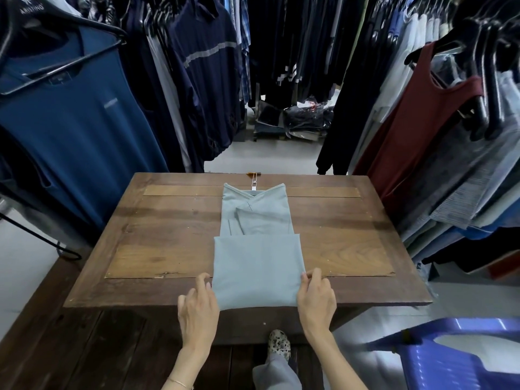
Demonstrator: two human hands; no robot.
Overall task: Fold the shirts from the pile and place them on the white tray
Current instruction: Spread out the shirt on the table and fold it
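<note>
A pale blue-grey shirt lies flat on the wooden table, collar at the far end with a white tag on a string. Its sides are folded in, and its lower part is doubled up into a rectangle near me. My left hand sits at the rectangle's near left corner, fingers curled at the edge and thumb hidden by the cloth. My right hand pinches the rectangle's right edge near the front corner.
Racks of hanging clothes close in on both sides: a blue T-shirt at the left, a maroon vest at the right. A blue plastic chair stands at my lower right. Packed clothes lie on the floor beyond the table.
</note>
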